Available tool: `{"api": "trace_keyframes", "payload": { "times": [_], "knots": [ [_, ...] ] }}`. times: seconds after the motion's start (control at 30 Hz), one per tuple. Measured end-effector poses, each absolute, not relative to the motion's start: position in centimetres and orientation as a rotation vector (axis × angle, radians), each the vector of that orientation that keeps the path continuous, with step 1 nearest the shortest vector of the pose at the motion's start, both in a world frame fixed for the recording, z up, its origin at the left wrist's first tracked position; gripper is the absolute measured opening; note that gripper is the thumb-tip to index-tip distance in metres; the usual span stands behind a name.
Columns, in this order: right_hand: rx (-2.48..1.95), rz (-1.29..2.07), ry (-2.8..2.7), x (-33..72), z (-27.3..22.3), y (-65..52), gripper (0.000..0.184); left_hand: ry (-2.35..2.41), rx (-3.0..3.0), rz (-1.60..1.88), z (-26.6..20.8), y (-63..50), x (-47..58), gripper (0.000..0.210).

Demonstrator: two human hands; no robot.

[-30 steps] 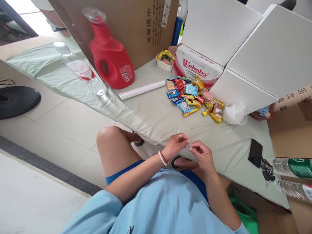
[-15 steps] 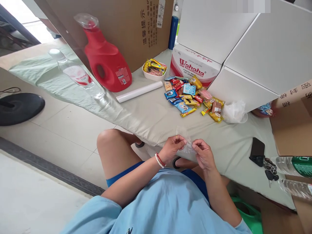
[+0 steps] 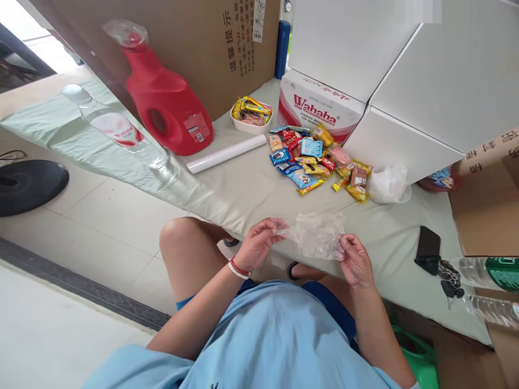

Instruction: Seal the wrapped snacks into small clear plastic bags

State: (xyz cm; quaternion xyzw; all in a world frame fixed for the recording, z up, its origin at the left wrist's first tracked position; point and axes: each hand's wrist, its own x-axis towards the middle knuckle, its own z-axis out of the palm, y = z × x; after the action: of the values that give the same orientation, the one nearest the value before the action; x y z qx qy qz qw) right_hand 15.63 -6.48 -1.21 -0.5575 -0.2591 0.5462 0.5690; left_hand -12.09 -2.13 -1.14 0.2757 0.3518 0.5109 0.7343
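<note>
Holding the clear bag (image 3: pixel 317 236) spread on the near side of the snack pile (image 3: pixel 302 165), I have the left hand (image 3: pixel 260 244) pinched on one end, the right hand (image 3: pixel 357 263) on the opposite edge. It should handle light, limp, slippery and easily torn, so I'd grip by the edges. Left of the snack pile lies the white roll (image 3: pixel 227 154).

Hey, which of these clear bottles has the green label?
The upper bottle at the view's right edge, beside the keys. The lower bottle there shows no green, and the far-left bottle has a red-and-white label.
</note>
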Motion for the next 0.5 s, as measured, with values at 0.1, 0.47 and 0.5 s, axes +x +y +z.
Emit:
{"api": "trace_keyframes", "payload": {
  "times": [0.1, 0.47, 0.5],
  "knots": [
    [-1.468, 1.158, -0.786, 17.0, -1.2, -6.1, 0.032, 0.79, 0.557, 1.198, -1.9, -1.6, -13.9, 0.02],
    [-1.323, 0.721, -2.561, 9.4, 3.6, 5.4, 0.032, 0.733, 0.916, 1.275, -1.7, -1.0, -14.0, 0.017],
    [-1.347, 0.69, -2.638, 8.6, 4.0, 6.8, 0.025, 0.74, 0.969, 1.324, -1.6, -0.6, -14.2, 0.02]
  ]
}}
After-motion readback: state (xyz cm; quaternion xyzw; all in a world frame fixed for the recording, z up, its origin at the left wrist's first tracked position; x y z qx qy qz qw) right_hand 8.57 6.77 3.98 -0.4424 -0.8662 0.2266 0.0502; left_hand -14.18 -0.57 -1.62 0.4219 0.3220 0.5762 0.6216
